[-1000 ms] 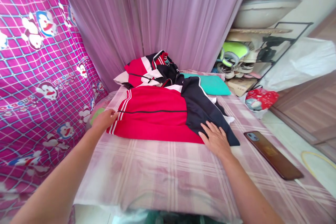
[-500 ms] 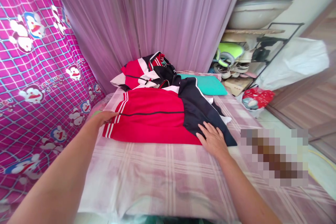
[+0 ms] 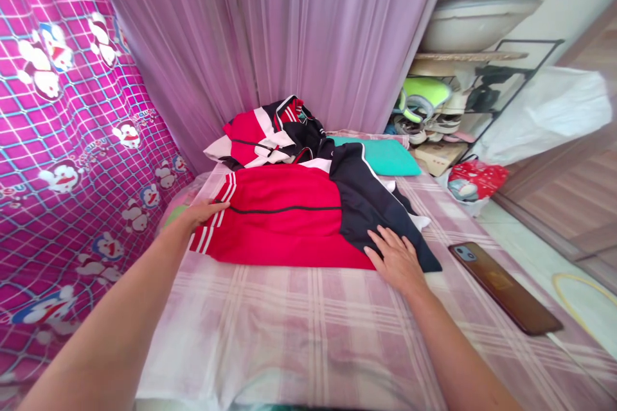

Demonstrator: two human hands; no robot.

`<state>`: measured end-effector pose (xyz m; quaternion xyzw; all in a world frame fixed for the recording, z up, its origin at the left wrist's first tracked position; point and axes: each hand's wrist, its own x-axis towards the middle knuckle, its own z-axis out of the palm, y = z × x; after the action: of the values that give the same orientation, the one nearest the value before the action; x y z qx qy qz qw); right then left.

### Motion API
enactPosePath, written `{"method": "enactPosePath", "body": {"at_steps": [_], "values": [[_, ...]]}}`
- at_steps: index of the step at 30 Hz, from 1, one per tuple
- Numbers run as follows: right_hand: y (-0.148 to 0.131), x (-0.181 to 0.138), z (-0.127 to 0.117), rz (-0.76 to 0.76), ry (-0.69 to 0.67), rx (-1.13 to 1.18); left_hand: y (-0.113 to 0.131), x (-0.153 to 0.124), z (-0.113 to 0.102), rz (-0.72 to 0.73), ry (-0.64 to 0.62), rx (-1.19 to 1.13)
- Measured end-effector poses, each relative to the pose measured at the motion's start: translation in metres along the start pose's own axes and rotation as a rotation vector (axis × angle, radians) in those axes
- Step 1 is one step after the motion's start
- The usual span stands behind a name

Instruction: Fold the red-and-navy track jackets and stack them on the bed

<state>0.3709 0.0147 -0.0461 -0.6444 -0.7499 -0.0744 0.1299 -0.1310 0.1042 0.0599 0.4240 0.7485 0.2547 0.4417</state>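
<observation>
A red and navy zip jacket (image 3: 284, 237) lies spread on its side across the bed, its white-striped hem toward the left and its navy shoulder part toward the right. At the striped hem, my left hand (image 3: 205, 212) is closed on the fabric, a finger stretched along the dark zip line and the other fingers mostly hidden. My right hand (image 3: 398, 260) rests flat with fingers spread on the navy part, near the front edge of the jacket.
Behind the jacket sit a heap of similar clothes (image 3: 250, 135) and a teal folded item (image 3: 393, 157). A phone (image 3: 506, 289) with a cable lies on the plaid bedsheet (image 3: 299, 334) at right. Beyond are a shoe rack (image 3: 486, 112), a purple curtain (image 3: 308, 32) and a pink patterned curtain (image 3: 87, 135).
My left hand has slid slightly right, further onto the jacket's hem. My right hand stays flat on the navy part, and the jacket lies much as before.
</observation>
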Motion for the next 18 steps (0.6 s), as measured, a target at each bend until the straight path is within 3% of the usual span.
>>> {"method": "enactPosePath", "body": {"at_steps": [4,6,13,18], "values": [[0.000,0.000,0.001,-0.009,0.031,-0.009,-0.010,0.015,-0.007,0.127,0.304,0.452],[0.001,-0.001,0.002,-0.011,0.040,-0.013,-0.018,0.020,-0.008,0.123,0.364,0.636],[0.002,0.000,-0.001,-0.014,0.030,0.022,-0.037,0.030,-0.008,0.146,0.326,0.770],[-0.020,0.034,-0.023,-0.090,0.113,0.102,-0.032,0.030,-0.009,0.166,0.312,0.700]]}}
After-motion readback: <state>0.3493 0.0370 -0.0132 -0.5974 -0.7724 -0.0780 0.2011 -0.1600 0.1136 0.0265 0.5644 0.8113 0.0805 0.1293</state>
